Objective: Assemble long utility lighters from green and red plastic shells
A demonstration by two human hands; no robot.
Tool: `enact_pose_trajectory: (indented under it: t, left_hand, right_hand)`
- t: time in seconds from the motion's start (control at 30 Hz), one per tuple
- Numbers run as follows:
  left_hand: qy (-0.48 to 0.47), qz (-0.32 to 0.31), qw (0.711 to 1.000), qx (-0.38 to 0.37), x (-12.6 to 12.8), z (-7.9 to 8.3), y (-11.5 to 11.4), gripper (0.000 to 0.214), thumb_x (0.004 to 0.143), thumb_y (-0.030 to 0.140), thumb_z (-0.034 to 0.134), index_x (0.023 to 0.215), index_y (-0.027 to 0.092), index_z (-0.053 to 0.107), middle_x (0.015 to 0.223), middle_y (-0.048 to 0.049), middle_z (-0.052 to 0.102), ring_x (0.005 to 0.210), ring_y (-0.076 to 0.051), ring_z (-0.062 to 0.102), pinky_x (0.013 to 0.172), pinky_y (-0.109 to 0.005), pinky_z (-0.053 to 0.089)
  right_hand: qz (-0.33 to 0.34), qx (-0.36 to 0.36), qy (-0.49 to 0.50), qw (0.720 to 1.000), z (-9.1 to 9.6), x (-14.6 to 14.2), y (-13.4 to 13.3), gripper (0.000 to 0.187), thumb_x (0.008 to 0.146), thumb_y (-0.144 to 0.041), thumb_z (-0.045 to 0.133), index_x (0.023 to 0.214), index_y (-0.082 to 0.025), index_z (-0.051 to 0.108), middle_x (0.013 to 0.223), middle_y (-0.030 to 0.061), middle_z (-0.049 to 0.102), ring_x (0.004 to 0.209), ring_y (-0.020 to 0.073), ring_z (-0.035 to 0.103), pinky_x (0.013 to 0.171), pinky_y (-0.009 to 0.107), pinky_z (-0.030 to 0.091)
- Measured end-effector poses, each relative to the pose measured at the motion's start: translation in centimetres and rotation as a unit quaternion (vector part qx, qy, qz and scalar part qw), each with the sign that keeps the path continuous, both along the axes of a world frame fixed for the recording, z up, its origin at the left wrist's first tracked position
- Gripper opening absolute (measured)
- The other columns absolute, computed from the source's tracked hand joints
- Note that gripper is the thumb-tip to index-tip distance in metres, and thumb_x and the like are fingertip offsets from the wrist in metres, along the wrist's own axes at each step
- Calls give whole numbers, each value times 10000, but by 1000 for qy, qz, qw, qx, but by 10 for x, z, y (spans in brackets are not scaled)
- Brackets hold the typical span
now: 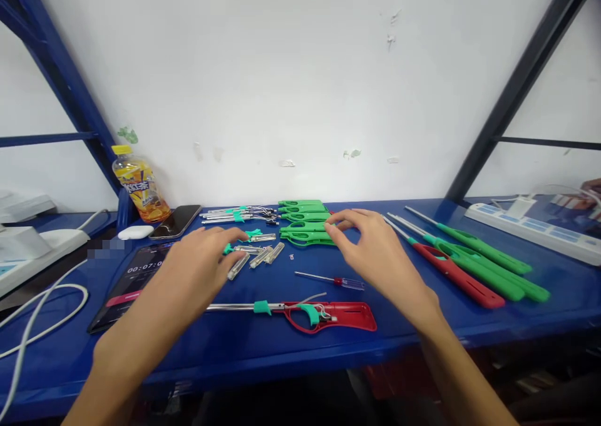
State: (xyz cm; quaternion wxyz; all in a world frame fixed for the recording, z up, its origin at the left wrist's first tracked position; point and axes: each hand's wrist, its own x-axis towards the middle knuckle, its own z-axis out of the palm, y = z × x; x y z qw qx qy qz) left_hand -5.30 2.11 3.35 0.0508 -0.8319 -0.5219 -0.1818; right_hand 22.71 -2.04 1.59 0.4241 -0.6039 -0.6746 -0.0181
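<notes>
My left hand (201,266) reaches over the blue bench, its fingers loosely curled above small clear cylinders (256,257) and a teal piece (251,233); nothing shows in its grip. My right hand (370,244) stretches toward a stack of green lighter shells (303,222), its fingertips touching the stack's right end. In front of both hands lies a half-built red lighter (328,316) with its metal tube pointing left. A small screwdriver (333,280) with a clear handle rests between that lighter and the shells.
Finished green and red long lighters (469,263) lie at the right, a power strip (530,228) beyond them. Metal tubes (235,214) sit at the back. On the left are a phone (176,221), a timer phone (136,279), an orange drink bottle (138,185) and white cables (37,319).
</notes>
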Motion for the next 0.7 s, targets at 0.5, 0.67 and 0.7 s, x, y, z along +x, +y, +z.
enact_pose_trajectory:
  t: [0.5,0.67,0.7]
  left_hand:
    - [87,87,989,-82,-21,-24,24,281,993,222,555,1182,153,751,1146,-161,749,1121,-352,690,886,-395,493]
    - [115,89,985,-95,-12,-31,24,210,984,186,571,1059,159,765,1104,-164,716,1062,-340,672,880,-395,490]
    - [118,90,984,-96,-12,-31,25,198,983,187,574,1034,161,763,1094,-161,714,1047,-340,669,868,-395,491]
  right_hand:
    - [-26,2,-86,996,-18,12,27,265,995,-355,560,1007,-223,790,1119,122,790,1135,355,672,993,530,491]
    - [-8,-4,-75,997,-15,8,24,283,990,-386,559,1007,-225,791,1136,109,796,1126,348,676,1001,520,495]
    - [-6,-4,-73,997,-15,7,23,285,987,-387,559,1002,-224,792,1137,110,797,1127,348,676,1002,520,495]
